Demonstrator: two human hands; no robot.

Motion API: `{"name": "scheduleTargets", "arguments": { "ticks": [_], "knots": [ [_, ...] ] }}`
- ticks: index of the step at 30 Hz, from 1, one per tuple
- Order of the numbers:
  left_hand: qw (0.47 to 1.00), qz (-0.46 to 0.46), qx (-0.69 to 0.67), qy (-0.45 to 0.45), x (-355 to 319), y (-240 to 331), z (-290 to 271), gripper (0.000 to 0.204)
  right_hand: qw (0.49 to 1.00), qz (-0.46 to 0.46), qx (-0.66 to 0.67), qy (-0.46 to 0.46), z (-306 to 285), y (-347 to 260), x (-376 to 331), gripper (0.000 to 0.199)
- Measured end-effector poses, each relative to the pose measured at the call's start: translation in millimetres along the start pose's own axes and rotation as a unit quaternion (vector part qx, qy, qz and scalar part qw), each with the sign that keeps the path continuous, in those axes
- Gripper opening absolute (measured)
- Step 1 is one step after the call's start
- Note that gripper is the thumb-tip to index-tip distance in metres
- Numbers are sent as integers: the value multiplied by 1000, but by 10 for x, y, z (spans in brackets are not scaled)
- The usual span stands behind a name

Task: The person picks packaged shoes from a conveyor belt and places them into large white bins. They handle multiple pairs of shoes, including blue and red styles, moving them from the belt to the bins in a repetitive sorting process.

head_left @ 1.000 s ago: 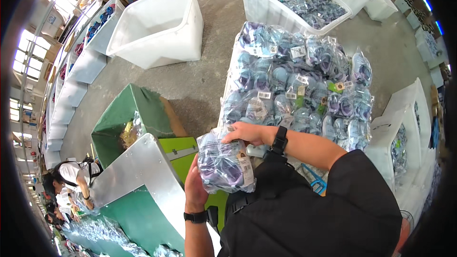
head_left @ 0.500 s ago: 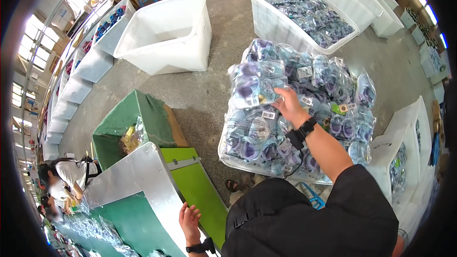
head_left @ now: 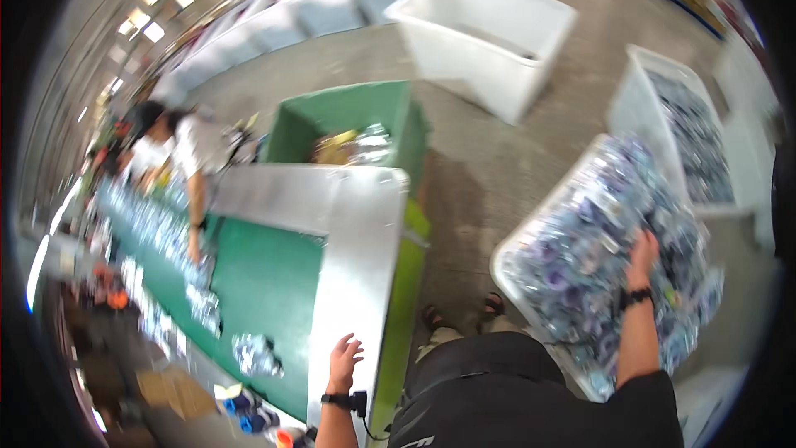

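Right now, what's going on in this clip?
A person stands between a green conveyor belt and a white bin heaped with clear bagged items. The right hand rests on the heap of bags; whether it grips one is unclear. The left hand is open, fingers spread over the belt's metal edge, holding nothing. One bag lies on the belt near it. Further along, another person works at the same belt.

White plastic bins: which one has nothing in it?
The big white plastic bin at the top, beyond the green bin. The other white bins hold clear packets.
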State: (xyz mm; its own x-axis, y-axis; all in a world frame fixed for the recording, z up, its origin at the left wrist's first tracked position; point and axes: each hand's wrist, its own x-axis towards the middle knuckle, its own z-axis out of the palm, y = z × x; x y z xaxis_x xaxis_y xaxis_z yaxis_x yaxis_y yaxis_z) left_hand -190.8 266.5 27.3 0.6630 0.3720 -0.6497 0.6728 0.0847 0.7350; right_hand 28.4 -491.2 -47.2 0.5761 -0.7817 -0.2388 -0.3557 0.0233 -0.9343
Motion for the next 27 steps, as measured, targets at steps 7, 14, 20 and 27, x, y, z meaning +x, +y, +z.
{"name": "scheduleTargets", "arguments": {
  "ticks": [7, 14, 20, 27],
  "knots": [
    [991, -3, -18, 134, 321, -522, -1160, 49, 997, -61, 53, -22, 318, -238, -781, 45],
    [948, -28, 33, 314, 784, -1415, -2535, 50, 940, -167, -130, -267, 1397, -292, -2292, 41],
    [880, -47, 14, 473, 1003, -2070, -3517, 72, 826, -247, -275, -425, 1741, -151, -3368, 44],
    [853, -76, 173, 486, 1095, -2031, -3758, 85, 750, -216, -366, -507, 1563, 78, -3869, 43]
  ]
}}
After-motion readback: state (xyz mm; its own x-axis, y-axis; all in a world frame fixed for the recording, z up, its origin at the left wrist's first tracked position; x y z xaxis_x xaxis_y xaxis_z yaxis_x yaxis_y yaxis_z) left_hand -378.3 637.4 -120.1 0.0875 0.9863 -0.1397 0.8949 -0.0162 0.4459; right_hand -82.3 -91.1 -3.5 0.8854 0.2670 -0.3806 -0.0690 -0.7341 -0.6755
